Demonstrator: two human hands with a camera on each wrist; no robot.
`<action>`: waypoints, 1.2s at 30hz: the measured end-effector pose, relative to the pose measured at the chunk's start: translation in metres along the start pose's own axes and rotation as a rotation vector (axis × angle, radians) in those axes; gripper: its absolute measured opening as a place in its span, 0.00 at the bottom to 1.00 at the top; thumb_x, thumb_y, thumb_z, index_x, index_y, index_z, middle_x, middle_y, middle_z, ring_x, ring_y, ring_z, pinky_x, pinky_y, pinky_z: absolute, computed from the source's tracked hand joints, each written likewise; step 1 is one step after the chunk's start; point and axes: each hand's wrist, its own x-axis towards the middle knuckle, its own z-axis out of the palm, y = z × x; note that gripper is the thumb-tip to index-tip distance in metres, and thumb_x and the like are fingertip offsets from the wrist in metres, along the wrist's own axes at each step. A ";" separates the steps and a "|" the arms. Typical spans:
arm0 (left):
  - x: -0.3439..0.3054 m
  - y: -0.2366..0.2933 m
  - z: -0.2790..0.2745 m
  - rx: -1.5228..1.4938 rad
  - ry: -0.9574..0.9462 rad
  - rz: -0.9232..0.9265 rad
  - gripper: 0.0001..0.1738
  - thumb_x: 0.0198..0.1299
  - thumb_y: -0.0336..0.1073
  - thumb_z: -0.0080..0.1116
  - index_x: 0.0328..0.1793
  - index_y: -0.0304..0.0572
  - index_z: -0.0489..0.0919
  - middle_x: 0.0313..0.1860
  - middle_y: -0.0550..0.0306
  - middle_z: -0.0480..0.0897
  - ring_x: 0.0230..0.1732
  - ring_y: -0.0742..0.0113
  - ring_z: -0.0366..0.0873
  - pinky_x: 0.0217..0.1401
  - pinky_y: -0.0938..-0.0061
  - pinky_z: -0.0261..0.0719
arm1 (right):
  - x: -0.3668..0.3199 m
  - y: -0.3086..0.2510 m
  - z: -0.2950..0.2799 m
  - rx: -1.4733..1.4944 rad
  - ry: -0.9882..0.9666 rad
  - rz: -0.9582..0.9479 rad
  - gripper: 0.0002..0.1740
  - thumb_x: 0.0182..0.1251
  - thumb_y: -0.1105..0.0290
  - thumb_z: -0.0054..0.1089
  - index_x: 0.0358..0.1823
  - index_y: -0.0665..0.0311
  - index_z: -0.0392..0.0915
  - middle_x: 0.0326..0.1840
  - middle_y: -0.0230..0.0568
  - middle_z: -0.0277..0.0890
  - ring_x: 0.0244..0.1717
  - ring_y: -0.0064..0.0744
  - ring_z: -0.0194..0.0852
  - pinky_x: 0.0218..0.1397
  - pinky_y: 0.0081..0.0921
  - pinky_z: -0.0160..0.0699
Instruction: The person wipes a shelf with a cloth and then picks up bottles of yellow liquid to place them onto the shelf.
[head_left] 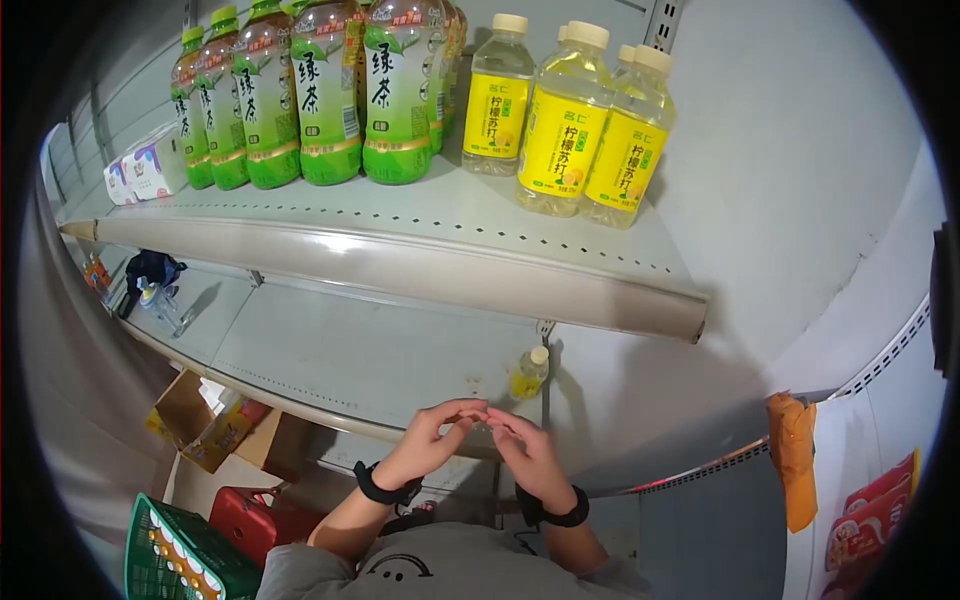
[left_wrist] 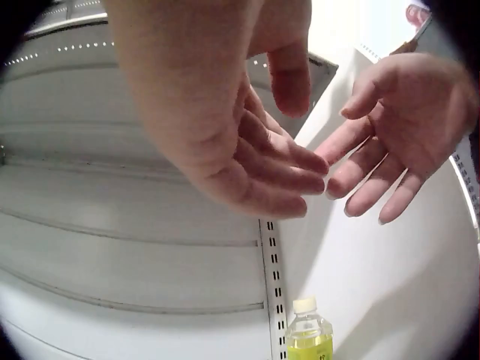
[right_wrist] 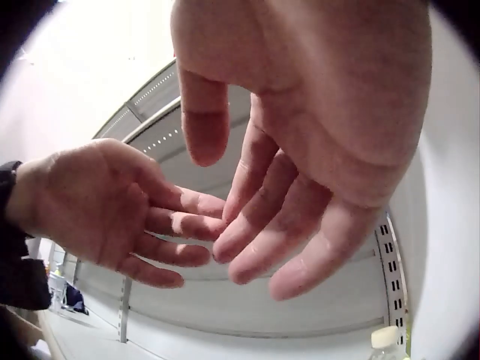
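Observation:
My left hand (head_left: 436, 438) and right hand (head_left: 530, 455) meet fingertip to fingertip in front of the lower shelf, palms turned inward. Nothing is held in either. In the left wrist view, the left hand (left_wrist: 217, 127) has loosely bent fingers that come right up to those of the right hand (left_wrist: 409, 120). From the right wrist, both the right hand (right_wrist: 300, 135) and the left hand (right_wrist: 94, 206) show relaxed, spread fingers. Just beyond them a small bottle with a yellow label and cream cap (head_left: 529, 375) stands upright on the lower shelf.
Above, the upper shelf (head_left: 400, 240) bears several green tea bottles (head_left: 395, 100), yellow-label lemon soda bottles (head_left: 565, 130) and tissue packs (head_left: 148, 168). A clear bottle (head_left: 160, 305) is on the lower shelf's left. Below left are an open carton (head_left: 215, 430), a red basket (head_left: 250, 520) and a green crate (head_left: 145, 560).

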 end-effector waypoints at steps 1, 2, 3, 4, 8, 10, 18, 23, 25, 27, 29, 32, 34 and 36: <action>-0.003 0.011 -0.004 0.072 0.019 0.029 0.15 0.55 0.23 0.42 0.48 0.33 0.72 0.37 0.53 0.79 0.42 0.69 0.75 0.47 0.78 0.70 | 0.002 -0.013 -0.001 -0.002 0.002 -0.006 0.16 0.61 0.75 0.45 0.49 0.75 0.67 0.44 0.46 0.72 0.46 0.26 0.69 0.49 0.20 0.66; -0.006 0.024 -0.008 0.143 0.039 0.059 0.15 0.55 0.23 0.42 0.48 0.33 0.72 0.38 0.53 0.79 0.43 0.69 0.75 0.47 0.78 0.69 | 0.006 -0.029 -0.004 -0.048 0.038 -0.026 0.15 0.60 0.75 0.44 0.48 0.75 0.68 0.43 0.47 0.73 0.46 0.26 0.69 0.49 0.21 0.66; -0.008 0.041 -0.014 0.180 0.078 0.110 0.13 0.55 0.24 0.42 0.46 0.32 0.73 0.37 0.51 0.79 0.42 0.67 0.75 0.48 0.77 0.69 | 0.010 -0.046 -0.006 -0.092 0.075 -0.046 0.14 0.60 0.76 0.44 0.47 0.74 0.69 0.43 0.47 0.73 0.46 0.27 0.69 0.49 0.21 0.66; -0.011 0.057 -0.022 0.171 0.112 0.165 0.13 0.55 0.23 0.42 0.45 0.32 0.73 0.37 0.51 0.79 0.42 0.66 0.76 0.47 0.76 0.70 | 0.012 -0.063 -0.009 -0.095 0.077 -0.052 0.14 0.60 0.76 0.44 0.47 0.74 0.69 0.43 0.47 0.73 0.46 0.27 0.69 0.49 0.21 0.66; -0.014 0.130 -0.048 0.080 0.095 0.279 0.14 0.55 0.29 0.44 0.47 0.33 0.72 0.46 0.49 0.76 0.50 0.63 0.71 0.54 0.70 0.65 | 0.018 -0.127 -0.034 -0.034 0.067 -0.347 0.14 0.57 0.77 0.46 0.45 0.71 0.71 0.41 0.45 0.74 0.43 0.28 0.71 0.47 0.21 0.67; -0.004 0.154 -0.055 -0.002 0.031 0.334 0.19 0.54 0.31 0.46 0.53 0.35 0.68 0.53 0.49 0.71 0.56 0.62 0.66 0.58 0.68 0.61 | 0.032 -0.151 -0.040 0.163 0.187 -0.543 0.15 0.56 0.77 0.44 0.46 0.72 0.70 0.46 0.44 0.71 0.48 0.28 0.67 0.49 0.22 0.65; 0.078 0.239 -0.040 -0.142 0.022 0.412 0.30 0.56 0.49 0.44 0.59 0.35 0.62 0.60 0.51 0.63 0.62 0.63 0.57 0.62 0.70 0.54 | 0.115 -0.240 -0.065 0.133 0.350 -0.438 0.22 0.58 0.64 0.46 0.51 0.69 0.67 0.41 0.37 0.69 0.45 0.27 0.63 0.46 0.22 0.64; 0.113 0.259 -0.030 -0.015 -0.143 0.300 0.31 0.56 0.51 0.45 0.61 0.39 0.61 0.60 0.54 0.62 0.62 0.68 0.55 0.62 0.70 0.49 | 0.149 -0.255 -0.089 -0.032 0.382 -0.277 0.18 0.53 0.65 0.47 0.42 0.71 0.71 0.24 0.29 0.63 0.26 0.18 0.58 0.29 0.17 0.62; 0.127 0.264 -0.027 0.003 -0.174 0.228 0.32 0.56 0.52 0.45 0.62 0.41 0.59 0.61 0.54 0.61 0.63 0.69 0.53 0.63 0.70 0.48 | 0.160 -0.256 -0.095 -0.072 0.350 -0.235 0.14 0.52 0.66 0.47 0.35 0.69 0.71 0.22 0.30 0.63 0.23 0.19 0.58 0.26 0.17 0.62; 0.141 0.265 -0.025 -0.044 -0.207 0.197 0.35 0.55 0.53 0.47 0.64 0.42 0.56 0.61 0.52 0.60 0.64 0.64 0.49 0.63 0.67 0.46 | 0.168 -0.255 -0.100 -0.111 0.319 -0.187 0.11 0.52 0.66 0.46 0.29 0.68 0.71 0.21 0.30 0.62 0.21 0.20 0.58 0.24 0.18 0.62; 0.147 0.265 -0.018 -0.037 -0.176 0.175 0.35 0.54 0.54 0.47 0.63 0.42 0.57 0.60 0.52 0.60 0.63 0.62 0.49 0.63 0.66 0.46 | 0.171 -0.254 -0.100 -0.183 0.174 -0.141 0.09 0.52 0.67 0.45 0.20 0.66 0.67 0.18 0.31 0.62 0.19 0.21 0.58 0.22 0.19 0.63; 0.152 0.265 -0.010 -0.016 -0.050 0.120 0.34 0.53 0.55 0.48 0.61 0.42 0.59 0.59 0.51 0.61 0.61 0.57 0.50 0.61 0.64 0.48 | 0.169 -0.255 -0.093 -0.303 0.250 -0.125 0.10 0.52 0.68 0.44 0.23 0.68 0.69 0.19 0.32 0.64 0.20 0.22 0.61 0.23 0.19 0.64; 0.154 0.263 -0.010 -0.009 -0.006 0.096 0.34 0.52 0.56 0.48 0.60 0.42 0.60 0.58 0.51 0.61 0.61 0.55 0.51 0.61 0.63 0.48 | 0.169 -0.255 -0.087 -0.349 0.252 -0.132 0.10 0.54 0.68 0.43 0.28 0.67 0.71 0.17 0.29 0.62 0.18 0.19 0.58 0.22 0.16 0.64; 0.157 0.260 -0.012 -0.004 -0.140 0.039 0.31 0.53 0.55 0.49 0.57 0.42 0.63 0.58 0.52 0.62 0.59 0.60 0.54 0.58 0.65 0.51 | 0.166 -0.255 -0.085 -0.394 0.253 -0.140 0.10 0.56 0.68 0.42 0.32 0.65 0.72 0.15 0.26 0.60 0.16 0.15 0.56 0.22 0.13 0.63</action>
